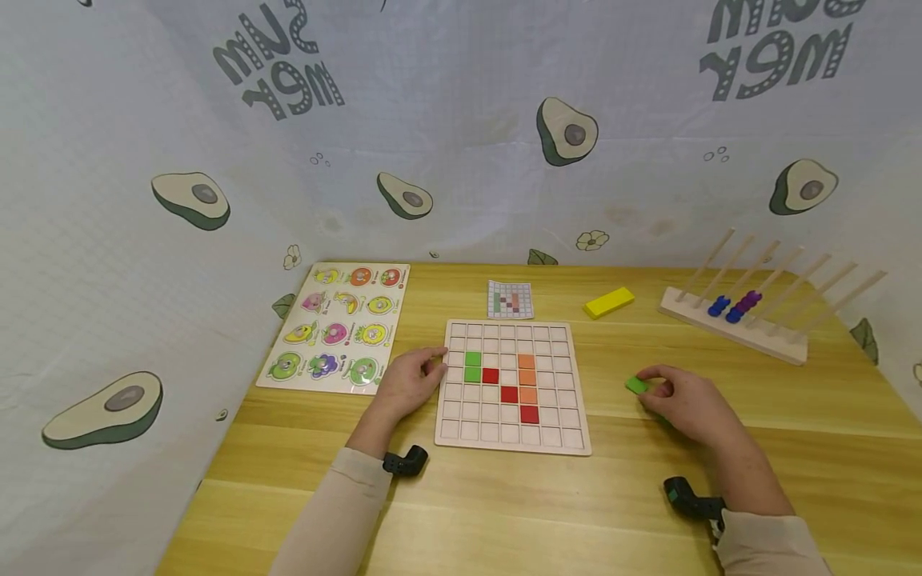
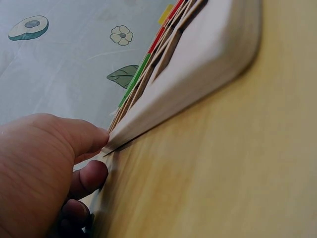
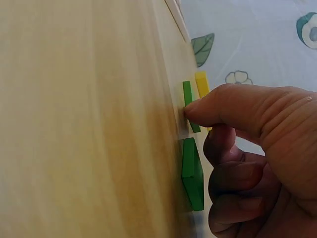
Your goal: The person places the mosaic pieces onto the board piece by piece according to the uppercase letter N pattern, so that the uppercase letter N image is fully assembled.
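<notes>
In the head view, the left hand (image 1: 410, 382) lies at the left edge of a wooden grid board (image 1: 513, 433), its thumb and forefinger touching the rim. The left wrist view shows the thumb tip against the board's side (image 2: 198, 94), other fingers bent beneath. Green (image 1: 472, 366), red (image 1: 509, 394) and orange (image 1: 527, 377) square tiles lie in some cells. Right of the board, the right hand (image 1: 684, 402) pinches a green tile (image 3: 188, 94) between thumb and forefinger, low over the table. Another green tile (image 3: 192, 173) sits below its curled fingers, mostly hidden from the head camera.
Behind the board lies a printed pattern card (image 1: 510, 315), with a yellow block (image 1: 608, 302) to its right. A fruit picture board (image 1: 270, 376) is at the left. A wooden peg stand (image 1: 785, 347) with blue and purple beads stands at the back right. A patterned curtain (image 1: 468, 120) hangs behind.
</notes>
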A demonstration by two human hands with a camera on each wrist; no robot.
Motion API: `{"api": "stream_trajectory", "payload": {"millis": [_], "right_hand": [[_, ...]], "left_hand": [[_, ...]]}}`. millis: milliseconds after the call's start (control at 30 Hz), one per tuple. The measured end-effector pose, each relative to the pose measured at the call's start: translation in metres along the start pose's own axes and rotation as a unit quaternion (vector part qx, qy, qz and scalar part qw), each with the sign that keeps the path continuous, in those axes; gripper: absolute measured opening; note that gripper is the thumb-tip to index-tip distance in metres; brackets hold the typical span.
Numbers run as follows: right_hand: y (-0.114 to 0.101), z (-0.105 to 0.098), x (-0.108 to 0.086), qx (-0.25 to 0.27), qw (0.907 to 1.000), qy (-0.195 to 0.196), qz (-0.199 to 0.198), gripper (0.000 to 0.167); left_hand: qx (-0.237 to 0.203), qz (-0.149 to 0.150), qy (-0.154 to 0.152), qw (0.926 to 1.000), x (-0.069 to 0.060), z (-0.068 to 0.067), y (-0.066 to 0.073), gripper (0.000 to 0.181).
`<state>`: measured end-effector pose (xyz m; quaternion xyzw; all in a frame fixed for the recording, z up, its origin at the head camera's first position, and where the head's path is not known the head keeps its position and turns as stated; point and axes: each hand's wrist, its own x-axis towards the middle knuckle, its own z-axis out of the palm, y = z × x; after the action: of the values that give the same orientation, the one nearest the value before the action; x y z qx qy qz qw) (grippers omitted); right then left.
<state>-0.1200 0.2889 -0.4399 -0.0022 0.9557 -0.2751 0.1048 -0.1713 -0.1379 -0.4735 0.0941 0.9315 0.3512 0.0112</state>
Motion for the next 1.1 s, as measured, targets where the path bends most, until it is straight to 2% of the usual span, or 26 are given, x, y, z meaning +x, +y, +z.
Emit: {"api": "stream_trajectory", "payload": {"millis": [200,567,733,900,1100], "right_hand": [[0.001,-0.004,0.000,0.012,0.9997,-0.022,0.004,0.040],[0.004,-0.008,-0.001,0.002,0.9997,-0.017,0.019,0.043],[0.002,-0.007,0.000,0.000,0.9999,-0.009,0.014,0.041],[-0.006,-0.005,0.000,-0.005,1.0000,0.002,0.001,0.041],[-0.027,-0.003,0.001,0.000,0.9999,-0.012,-0.006,0.042]], "left_hand": [[-0.003,0.000,-0.001,1.0000,0.000,0.000,0.000,0.034],[-0.001,-0.002,-0.003,1.0000,-0.001,0.000,0.000,0.034],[0.000,0.005,-0.003,1.0000,0.000,0.000,-0.001,0.034],[0.005,0.007,-0.001,1.0000,0.001,0.000,-0.001,0.034],[0.006,0.001,-0.002,1.0000,0.000,0.000,0.000,0.034]]}}
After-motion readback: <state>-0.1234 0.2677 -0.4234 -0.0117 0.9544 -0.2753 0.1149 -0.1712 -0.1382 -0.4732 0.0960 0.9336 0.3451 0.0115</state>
